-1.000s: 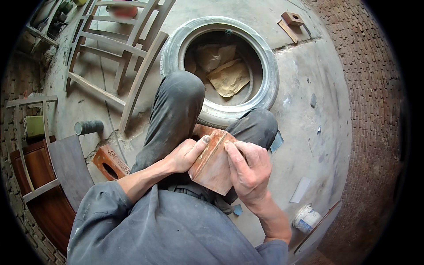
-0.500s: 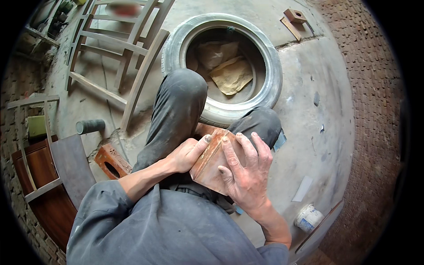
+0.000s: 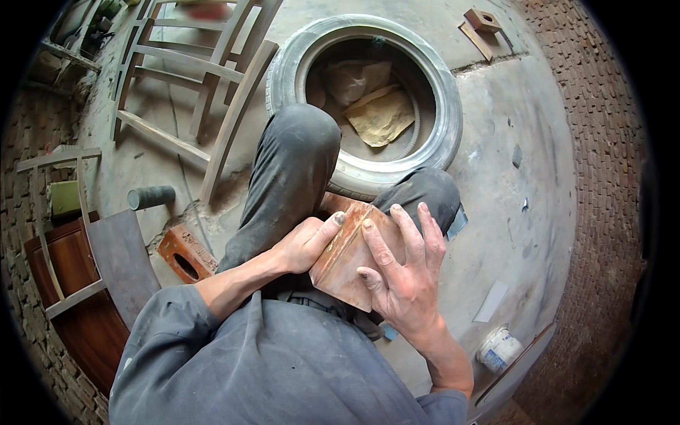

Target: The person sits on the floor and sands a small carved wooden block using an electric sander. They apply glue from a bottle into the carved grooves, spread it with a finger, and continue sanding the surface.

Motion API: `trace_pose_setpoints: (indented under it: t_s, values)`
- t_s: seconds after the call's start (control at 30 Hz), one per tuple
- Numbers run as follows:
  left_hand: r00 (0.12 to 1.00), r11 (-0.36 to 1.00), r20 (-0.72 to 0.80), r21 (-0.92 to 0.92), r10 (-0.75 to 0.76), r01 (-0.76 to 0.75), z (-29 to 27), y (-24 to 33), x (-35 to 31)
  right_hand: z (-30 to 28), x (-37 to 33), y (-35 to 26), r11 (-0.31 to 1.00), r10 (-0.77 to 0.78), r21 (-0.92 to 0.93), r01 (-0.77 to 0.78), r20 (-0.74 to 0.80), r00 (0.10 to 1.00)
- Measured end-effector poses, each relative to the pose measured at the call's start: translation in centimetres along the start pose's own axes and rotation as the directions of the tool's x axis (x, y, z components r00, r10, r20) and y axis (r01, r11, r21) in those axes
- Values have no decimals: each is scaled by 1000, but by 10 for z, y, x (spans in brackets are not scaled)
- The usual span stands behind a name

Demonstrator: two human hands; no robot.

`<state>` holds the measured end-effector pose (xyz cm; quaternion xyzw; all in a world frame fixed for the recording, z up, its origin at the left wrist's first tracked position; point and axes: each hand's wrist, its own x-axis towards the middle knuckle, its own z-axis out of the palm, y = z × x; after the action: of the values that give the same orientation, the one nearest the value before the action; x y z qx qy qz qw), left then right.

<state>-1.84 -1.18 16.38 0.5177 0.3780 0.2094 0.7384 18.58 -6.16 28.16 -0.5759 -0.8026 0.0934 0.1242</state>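
Fingers (image 3: 397, 237) of the right hand (image 3: 402, 276) lie spread flat over the reddish wooden block (image 3: 347, 265), pressing it against the lap, while the left hand (image 3: 304, 244) curls around its near-left edge with the thumb along the top corner, so the block sits clamped between both hands and cannot slip. Beyond the fingers, a knee (image 3: 301, 142) rises against a tyre (image 3: 432, 92) with crumpled paper inside. Left of the fingers a red hollow brick (image 3: 185, 253) and a dark roller (image 3: 152, 197) lie on the concrete floor (image 3: 517, 184). Right of the fingers the floor offers open room up to a small white tub (image 3: 499, 348).
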Motion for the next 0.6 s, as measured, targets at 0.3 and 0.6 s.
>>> trace_pose_setpoints:
  t_s: [0.3, 0.6]
  values:
    - [1000, 999, -21, -41, -19, 18, 2, 0, 0, 4, 9, 5, 1000, -9, 24, 8, 14, 1000]
    - [999, 999, -22, -19, -35, 34, 0, -4, 1, 4, -4, 0, 998, -14, 62, 10, 62, 998]
